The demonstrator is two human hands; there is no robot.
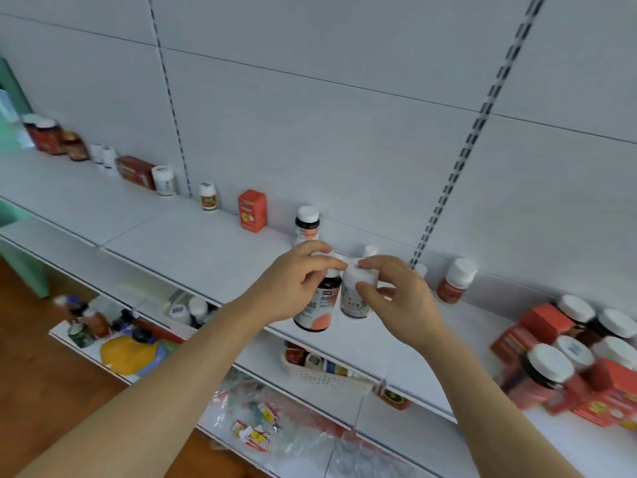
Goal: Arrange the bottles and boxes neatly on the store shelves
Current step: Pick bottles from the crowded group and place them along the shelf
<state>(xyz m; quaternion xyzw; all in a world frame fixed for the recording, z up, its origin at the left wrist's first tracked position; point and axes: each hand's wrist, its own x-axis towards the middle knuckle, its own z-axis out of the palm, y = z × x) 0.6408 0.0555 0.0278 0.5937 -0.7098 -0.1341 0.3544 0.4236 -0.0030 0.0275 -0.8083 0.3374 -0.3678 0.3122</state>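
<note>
My left hand [296, 288] grips the top of a dark bottle with a white and coral label [319, 310], held above the white shelf [193, 243]. Right beside it, my right hand [396, 291] pinches a white bottle with grey print [355, 298] near its cap. The two bottles touch side by side. Behind them, another dark bottle with a white cap [306, 224] stands against the back wall, and an orange box [252, 210] stands to its left.
Single bottles and a red box [136, 172] line the back wall to the left. A white-capped red bottle [455, 281] stands at the right, and a crowded pile of jars and red boxes [579, 360] beyond it. Lower shelves hold a white basket [320, 374] and loose items.
</note>
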